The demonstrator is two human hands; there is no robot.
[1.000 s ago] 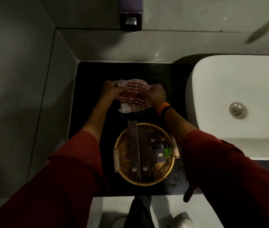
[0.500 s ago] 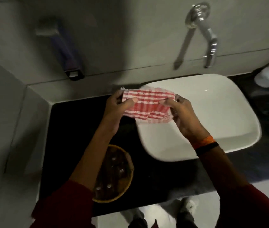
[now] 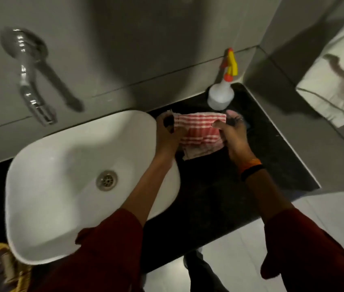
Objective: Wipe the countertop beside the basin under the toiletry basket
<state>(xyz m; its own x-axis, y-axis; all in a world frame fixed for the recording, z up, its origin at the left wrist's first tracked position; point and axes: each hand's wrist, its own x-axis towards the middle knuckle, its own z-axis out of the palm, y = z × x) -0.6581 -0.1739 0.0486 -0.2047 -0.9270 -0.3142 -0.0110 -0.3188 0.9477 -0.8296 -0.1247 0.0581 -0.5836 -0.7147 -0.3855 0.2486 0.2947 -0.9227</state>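
Note:
A red-and-white checked cloth [image 3: 200, 129] is stretched between both hands over the black countertop [image 3: 272, 157] to the right of the white basin [image 3: 61, 186]. My left hand [image 3: 168, 133] grips the cloth's left end, just past the basin's right rim. The cloth's right end is held by my right hand [image 3: 233, 131]. Folded layers of the cloth hang below the grip. The wicker toiletry basket [image 3: 0, 268] shows only at the bottom left corner, left of the basin.
A white spray bottle [image 3: 220, 94] with a yellow and orange trigger stands at the back of the counter, just beyond the cloth. A chrome tap [image 3: 30, 81] juts from the grey wall. A pale towel [image 3: 339, 81] hangs at the right. Light floor lies below the counter edge.
Both hands carried the cloth from the counter left of the basin, above the basket, across the basin to the counter on its right. The view swung right with them.

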